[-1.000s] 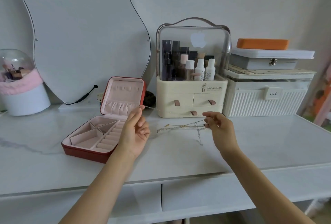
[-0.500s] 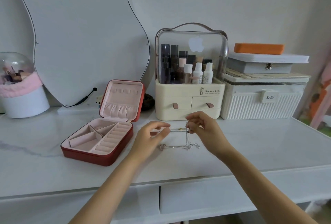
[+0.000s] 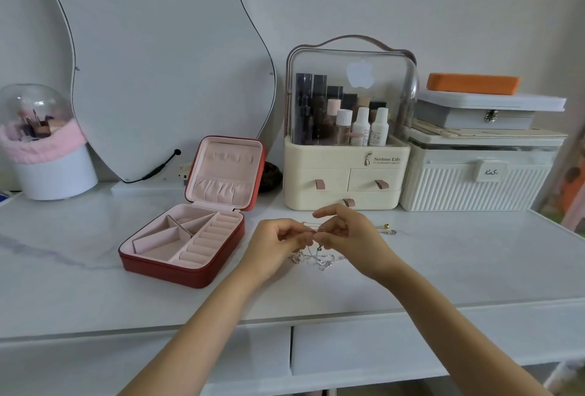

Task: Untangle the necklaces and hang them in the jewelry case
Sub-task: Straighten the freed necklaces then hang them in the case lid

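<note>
A tangle of thin necklaces point(image 3: 318, 258) lies on the white tabletop, silver chain bunched below my hands, with a gold-tipped end point(image 3: 387, 227) trailing out to the right. My left hand point(image 3: 278, 245) and my right hand point(image 3: 346, 234) meet just above the pile, fingertips almost touching, each pinching the chain at the same small spot. The red jewelry case point(image 3: 186, 269) stands open to the left, its pink lid point(image 3: 226, 170) upright, showing hooks and a gathered pocket; its pink compartments hold nothing.
Behind my hands stands a cream cosmetics organiser point(image 3: 345, 155) with bottles, and right of it stacked white boxes point(image 3: 481, 174) with an orange block on top. A curved mirror point(image 3: 158, 63) leans on the wall. A domed white holder point(image 3: 44, 142) sits far left.
My hands were apart, stretching a chain between them; they have come together over the table. The chains have dropped into a bunch on the tabletop under them.
</note>
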